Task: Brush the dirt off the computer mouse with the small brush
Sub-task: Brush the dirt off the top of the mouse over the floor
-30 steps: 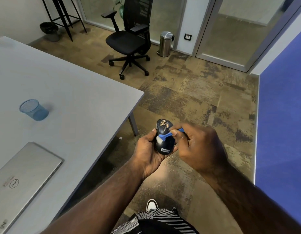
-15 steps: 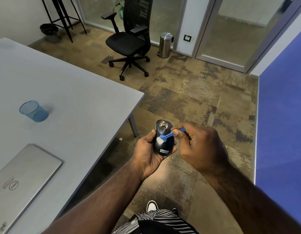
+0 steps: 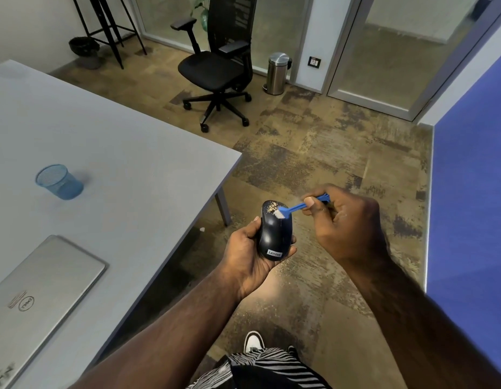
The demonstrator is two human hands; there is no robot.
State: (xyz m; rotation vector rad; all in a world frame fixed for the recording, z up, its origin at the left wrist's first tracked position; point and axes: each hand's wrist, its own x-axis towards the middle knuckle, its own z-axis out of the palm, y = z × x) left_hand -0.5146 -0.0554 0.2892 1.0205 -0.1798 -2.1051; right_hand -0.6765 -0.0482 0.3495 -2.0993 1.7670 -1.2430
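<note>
— What's changed at the hands?

— I see my left hand (image 3: 250,255) curled round the glossy black plastic computer mouse (image 3: 274,233), held in the air off the table's corner, logo end toward me. My right hand (image 3: 346,220) pinches the small blue plastic brush (image 3: 299,206) by its handle. A second ago the white bristles sat mid-body, near the logo; now they're up at the mouse's twelve o'clock end, touching the edge of the tan grit. My right hand has swung out toward three o'clock. I judge the sweep has only reached the dirt: most of the speckle remains.

— And around you?

— At nine o'clock, a closed silver laptop (image 3: 38,293) on the grey table (image 3: 137,153); farther, at ten, a blue mesh cup (image 3: 58,182). Mottled brown carpet (image 3: 322,153) beneath. At twelve, a black office chair (image 3: 218,66) and a steel pedal bin (image 3: 276,73) against glass partitions; a blue wall (image 3: 474,178) at three.
</note>
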